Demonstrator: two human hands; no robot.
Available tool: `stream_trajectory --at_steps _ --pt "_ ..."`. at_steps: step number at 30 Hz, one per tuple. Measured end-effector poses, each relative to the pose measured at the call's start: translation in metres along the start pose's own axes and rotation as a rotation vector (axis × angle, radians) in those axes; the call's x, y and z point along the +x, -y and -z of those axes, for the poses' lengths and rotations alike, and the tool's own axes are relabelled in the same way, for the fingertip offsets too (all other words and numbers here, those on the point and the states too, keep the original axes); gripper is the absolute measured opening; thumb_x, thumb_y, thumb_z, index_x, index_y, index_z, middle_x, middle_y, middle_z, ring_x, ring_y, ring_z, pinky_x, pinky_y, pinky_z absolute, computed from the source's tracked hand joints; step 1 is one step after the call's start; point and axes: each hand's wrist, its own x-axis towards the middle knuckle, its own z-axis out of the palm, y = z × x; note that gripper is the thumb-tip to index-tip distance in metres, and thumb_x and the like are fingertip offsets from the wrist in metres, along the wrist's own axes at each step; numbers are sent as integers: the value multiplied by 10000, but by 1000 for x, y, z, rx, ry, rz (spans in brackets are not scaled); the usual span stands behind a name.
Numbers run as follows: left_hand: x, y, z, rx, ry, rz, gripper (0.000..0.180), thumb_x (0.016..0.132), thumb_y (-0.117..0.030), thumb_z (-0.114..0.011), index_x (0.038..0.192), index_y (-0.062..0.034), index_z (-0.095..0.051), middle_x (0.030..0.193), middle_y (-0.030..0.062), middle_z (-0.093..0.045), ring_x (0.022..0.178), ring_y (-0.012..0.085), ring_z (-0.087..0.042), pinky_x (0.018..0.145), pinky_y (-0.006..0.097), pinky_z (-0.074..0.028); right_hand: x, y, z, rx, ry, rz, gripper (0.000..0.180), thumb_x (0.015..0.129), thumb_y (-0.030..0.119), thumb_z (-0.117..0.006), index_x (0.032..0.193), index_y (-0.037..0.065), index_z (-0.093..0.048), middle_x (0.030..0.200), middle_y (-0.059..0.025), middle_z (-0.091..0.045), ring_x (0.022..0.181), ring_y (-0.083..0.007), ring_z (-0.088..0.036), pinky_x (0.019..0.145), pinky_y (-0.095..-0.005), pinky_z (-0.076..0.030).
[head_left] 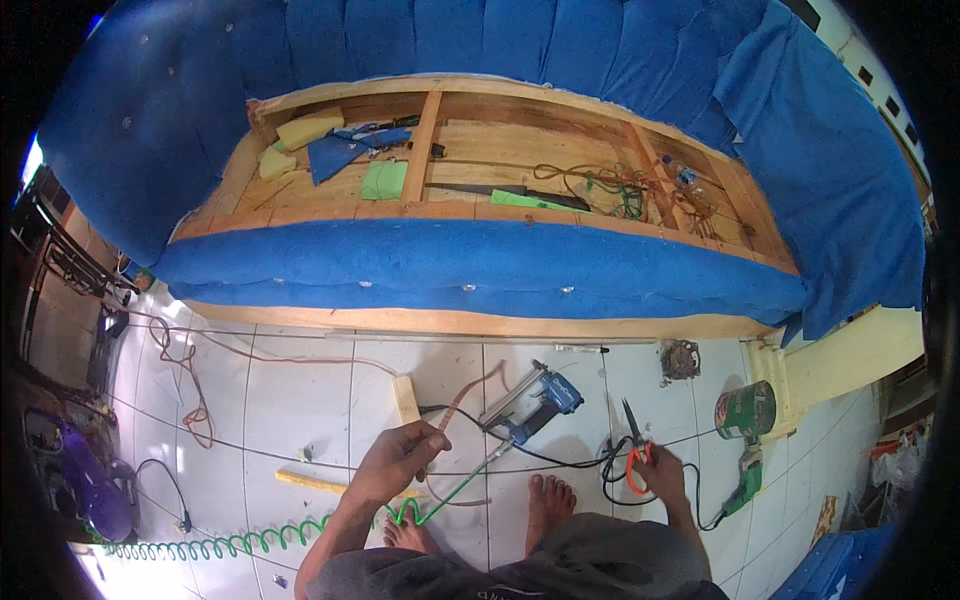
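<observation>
The left hand (400,462) pinches a strip (463,395), one end toward one o'clock. The right hand (664,475), at the left's three o'clock, grips scissors (634,462). A nail gun (545,397) lies on the floor (300,400) at the strip's three o'clock.

Metal-bladed scissors (638,440), matt cloth sofa (480,265), glossy tiles (300,400)

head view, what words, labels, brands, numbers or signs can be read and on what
I won't copy wording, just place it:
Blue pneumatic nail gun: pale lettering on the body.
Dark grey clothing: pale letters at the picture's lower edge.
Green can: any print too blurred to read.
Thin strip in the left hand: any markings too small to read.
Orange-handled scissors in the right hand: no text visible.
</observation>
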Motion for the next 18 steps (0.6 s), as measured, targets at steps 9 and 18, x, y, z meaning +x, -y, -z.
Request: stream_trajectory --at_steps 9,18 --pt "-11 25 10 -38 -97 -7 261 1016 -270 -627 1060 -25 -708 792 -22 -610 680 67 -529 617 253 -449 48 63 -12 -163 -140 67 479 839 211 -741 1239 -23 -622 1070 -246 -648 1009 -403 -650 927 -471 -532" --pt "15 38 -37 72 120 -163 326 1019 -323 -620 1103 -14 -677 911 33 -671 759 83 -564 664 275 -495 1 306 -28 909 702 419 186 977 178 -677 1017 -3 -689 896 -57 -715 829 -122 -664 788 -291 -548"
